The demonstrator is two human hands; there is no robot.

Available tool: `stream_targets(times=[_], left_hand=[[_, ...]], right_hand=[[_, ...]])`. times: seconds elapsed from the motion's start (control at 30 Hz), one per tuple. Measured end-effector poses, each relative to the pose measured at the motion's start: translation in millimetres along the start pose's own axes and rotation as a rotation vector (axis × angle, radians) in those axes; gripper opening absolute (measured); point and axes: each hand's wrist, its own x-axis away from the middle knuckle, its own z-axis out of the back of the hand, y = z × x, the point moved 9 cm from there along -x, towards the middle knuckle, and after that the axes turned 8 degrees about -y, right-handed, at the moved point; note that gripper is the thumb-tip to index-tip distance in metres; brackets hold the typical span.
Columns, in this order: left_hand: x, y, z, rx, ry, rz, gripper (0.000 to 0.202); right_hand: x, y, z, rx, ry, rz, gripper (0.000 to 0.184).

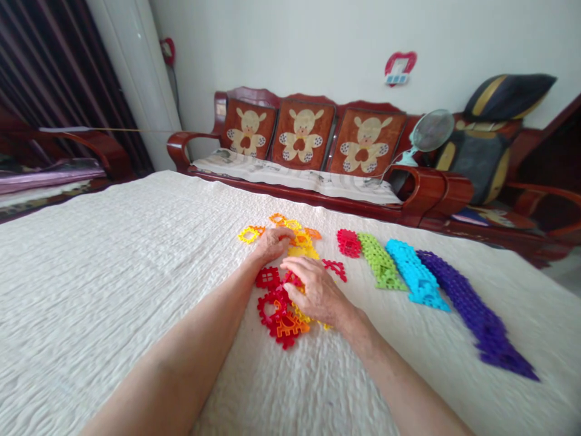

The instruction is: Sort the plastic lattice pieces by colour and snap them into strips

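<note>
At the right hand's (315, 287) eight o'clock, nearer to it than to the left hand (272, 243), red pieces (267, 278) are being spread along an eleven-to-five axis. The right thumb is being held apart from bent fingers; whether anything is being pinched cannot be told. The left fingers are being curled over yellow pieces (303, 249) at three o'clock, their grip being hidden. Toothed, openwork, seemingly plastic shapes are being borne by rippled quilted cloth (136, 260), with a knobbly purple strip (474, 312) being slanted from ten to four.
</note>
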Motion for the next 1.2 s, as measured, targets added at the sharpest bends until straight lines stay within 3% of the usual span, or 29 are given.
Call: stream_targets(times=[0.37, 0.87, 1.2], left_hand=[[1.6, -12.3, 9.0, 0.106, 0.085, 0.117, 0.03], [0.6, -15.5, 6.2, 0.121, 0.084, 0.111, 0.027], [1.7, -11.6, 7.3, 0.105, 0.09, 0.121, 0.027]], right_hand=[[4.0, -27.3, -33.3, 0.17, -0.253, 0.05, 0.033], [2.5, -42.3, -31.8, 0.199, -0.268, 0.029, 0.029], [2.4, -38.2, -28.4, 0.185, -0.214, 0.048, 0.027]])
